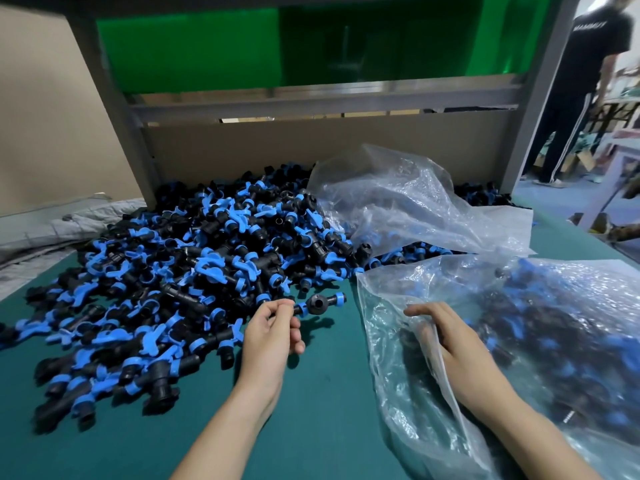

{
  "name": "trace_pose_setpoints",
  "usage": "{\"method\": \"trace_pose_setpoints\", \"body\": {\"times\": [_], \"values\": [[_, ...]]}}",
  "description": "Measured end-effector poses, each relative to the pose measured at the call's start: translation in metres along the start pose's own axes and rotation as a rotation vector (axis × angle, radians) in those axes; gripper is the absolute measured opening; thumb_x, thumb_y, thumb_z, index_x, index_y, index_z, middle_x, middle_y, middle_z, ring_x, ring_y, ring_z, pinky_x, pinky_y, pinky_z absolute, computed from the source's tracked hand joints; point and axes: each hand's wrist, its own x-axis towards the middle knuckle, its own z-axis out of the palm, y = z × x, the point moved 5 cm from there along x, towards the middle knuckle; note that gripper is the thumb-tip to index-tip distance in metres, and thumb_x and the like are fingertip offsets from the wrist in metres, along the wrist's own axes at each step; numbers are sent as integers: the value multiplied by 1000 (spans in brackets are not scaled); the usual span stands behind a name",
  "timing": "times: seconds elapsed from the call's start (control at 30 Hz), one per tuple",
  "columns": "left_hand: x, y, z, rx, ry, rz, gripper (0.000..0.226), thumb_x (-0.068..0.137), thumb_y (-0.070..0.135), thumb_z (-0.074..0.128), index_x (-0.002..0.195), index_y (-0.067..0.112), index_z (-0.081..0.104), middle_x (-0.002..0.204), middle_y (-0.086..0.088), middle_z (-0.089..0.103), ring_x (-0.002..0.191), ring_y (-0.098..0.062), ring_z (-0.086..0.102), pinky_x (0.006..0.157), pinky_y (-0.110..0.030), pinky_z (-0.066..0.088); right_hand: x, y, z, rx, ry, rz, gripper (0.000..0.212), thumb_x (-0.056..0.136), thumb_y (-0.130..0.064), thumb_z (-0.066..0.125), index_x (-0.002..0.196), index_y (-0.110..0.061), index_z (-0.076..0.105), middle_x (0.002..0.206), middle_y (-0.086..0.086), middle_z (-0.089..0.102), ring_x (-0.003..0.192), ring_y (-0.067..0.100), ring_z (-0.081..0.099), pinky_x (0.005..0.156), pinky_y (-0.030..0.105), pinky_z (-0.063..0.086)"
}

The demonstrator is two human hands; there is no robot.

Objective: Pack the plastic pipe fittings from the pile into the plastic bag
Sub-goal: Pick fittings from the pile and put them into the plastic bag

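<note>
**One fitting pinched beside the bag**

A fitting [320, 303] is pinched by one end between the closed fingers [282, 306] of the left hand [273, 327], just above the tabletop [329, 393], between pile [180, 265] and bag [554, 323]. The right hand [450, 337] is tucked under the bag's rim, thumb outside; the curl of its fingers cannot be told through the film.

- A bare strip of green table mat [332, 393] lies open between the heap of black-and-blue plastic pipe fittings [166, 271] and the filled clear plastic bag [554, 341].
- A crumpled second clear bag [415, 209] and a brown cardboard wall [311, 147] close the back.
</note>
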Motion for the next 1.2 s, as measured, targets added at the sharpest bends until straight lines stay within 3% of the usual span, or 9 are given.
{"method": "trace_pose_setpoints", "body": {"times": [0.3,0.5,0.6,0.8,0.93,1.2], "values": [[-3,4,2,-59,-11,-21,13,100,15,51,98,9,63,65,1,55,52,-9,48,44,-23,42,-1,-1,0,-1,-3,5,18,103,-32,44,112,-41,56,119,-29,55,104,-8,54,83,22,43],[1,-1,3,-534,-100,-334,15,102,17,47,95,7,55,69,-3,57,52,-9,45,42,-19,42,-1,0,0,-12,-7,0,18,103,-30,45,111,-43,56,117,-29,55,102,-5,55,81,16,41],[1,-4,3,-639,-132,-406,13,102,16,45,98,6,53,70,-4,57,54,-9,45,43,-18,43,0,0,0,-20,-9,-6,18,103,-30,46,111,-43,55,117,-30,55,102,-6,54,81,12,40],[0,-4,8,-402,-94,-231,13,100,17,55,104,7,62,71,-2,58,55,-8,48,44,-18,43,0,0,0,-11,-6,-3,19,103,-31,45,111,-44,56,118,-29,55,102,-4,56,81,17,42],[-6,-3,16,-220,-153,-116,14,99,17,57,106,7,64,69,1,57,55,-7,49,47,-20,43,-1,0,0,-16,-10,-4,19,102,-31,44,111,-43,56,119,-30,55,104,-6,54,82,18,42],[-5,-4,15,-221,-172,-123,15,99,17,57,107,7,66,69,2,58,56,-8,50,48,-20,45,0,-1,0,-31,-12,-7,19,103,-30,46,112,-44,55,119,-28,55,105,-5,54,85,24,43]]}}
